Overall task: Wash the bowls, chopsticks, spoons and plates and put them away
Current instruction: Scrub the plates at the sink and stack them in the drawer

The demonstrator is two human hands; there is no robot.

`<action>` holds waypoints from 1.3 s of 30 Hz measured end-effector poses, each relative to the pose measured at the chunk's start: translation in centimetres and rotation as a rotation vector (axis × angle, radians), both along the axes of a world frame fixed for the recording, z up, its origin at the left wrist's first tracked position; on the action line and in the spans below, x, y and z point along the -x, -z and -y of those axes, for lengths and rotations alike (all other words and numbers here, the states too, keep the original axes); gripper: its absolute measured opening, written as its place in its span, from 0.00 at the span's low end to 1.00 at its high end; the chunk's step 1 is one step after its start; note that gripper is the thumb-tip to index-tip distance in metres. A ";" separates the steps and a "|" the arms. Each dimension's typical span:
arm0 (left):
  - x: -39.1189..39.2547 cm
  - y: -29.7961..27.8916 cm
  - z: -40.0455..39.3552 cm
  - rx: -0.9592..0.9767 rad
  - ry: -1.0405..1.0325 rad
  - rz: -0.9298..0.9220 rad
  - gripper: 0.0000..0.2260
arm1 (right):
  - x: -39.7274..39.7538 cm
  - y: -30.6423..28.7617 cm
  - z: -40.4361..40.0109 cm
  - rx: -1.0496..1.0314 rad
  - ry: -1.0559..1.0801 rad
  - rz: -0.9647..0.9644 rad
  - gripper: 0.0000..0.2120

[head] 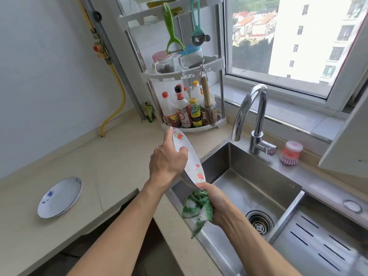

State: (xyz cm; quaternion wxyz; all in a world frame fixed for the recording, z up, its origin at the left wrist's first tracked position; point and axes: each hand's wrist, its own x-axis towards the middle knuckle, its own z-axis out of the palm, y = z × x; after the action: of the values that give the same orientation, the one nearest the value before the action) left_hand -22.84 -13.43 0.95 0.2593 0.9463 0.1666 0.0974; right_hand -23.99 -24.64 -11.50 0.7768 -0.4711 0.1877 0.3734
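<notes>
Here, in the head view, the left hand (169,158) grips a floral plate (189,156) by its rim, thumb curled over the inner face and fingers behind, holding it tilted on edge above the near-left corner of the sink (229,246), just left of centre frame. The right hand (217,204) is closed round a green-and-white dishcloth (196,209), bunched in the fist, and meets the plate's lower edge at about 6 o'clock of the plate. To do this wiping step well, I judge the left grip should stay firm on the rim while the cloth sweeps both faces, keeping the plate over the basin so drips and any slip land there and not on the counter (119,166). A second, blue-patterned plate (59,198) lies flat on the counter at about 8 o'clock, well apart from the hands; whether it is washed I cannot tell. At 12 o'clock stands a corner rack (214,65) with sauce bottles (184,112), a hanging brush and peelers. The tap (251,108) arches at about 2 o'clock, its spout near the plate's swing, so a wide turn of the plate might knock it. A pink dish brush (290,154) sits beyond the tap at 3 o'clock, and a slotted drain tray (318,240) fills the sink's right part at 4 o'clock
</notes>
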 end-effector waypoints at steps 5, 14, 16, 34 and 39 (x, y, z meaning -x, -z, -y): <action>1.2 2.5 -2.0 0.550 -0.182 0.059 0.24 | -0.3 0.1 0.4 0.284 0.059 0.157 0.11; 4.1 9.5 -1.1 1.350 -0.490 0.162 0.20 | 0.8 -0.6 4.2 0.885 -0.076 0.648 0.23; 4.5 9.5 -0.8 1.321 -0.503 0.164 0.21 | 0.8 -1.7 5.7 1.029 -0.029 0.791 0.29; 4.3 10.7 -2.0 1.185 -0.293 0.108 0.28 | -1.2 -2.0 0.2 0.825 -0.633 1.581 0.26; 4.1 10.3 -1.4 1.134 -0.229 0.112 0.25 | -0.2 -2.6 -1.9 0.977 -0.249 1.533 0.17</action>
State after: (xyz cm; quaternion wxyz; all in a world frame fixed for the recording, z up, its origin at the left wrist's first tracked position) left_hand -26.94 -12.01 -9.36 0.7218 0.6290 0.2800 0.0703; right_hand -23.80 -22.77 -8.86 0.3574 -0.8827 -0.2942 -0.0812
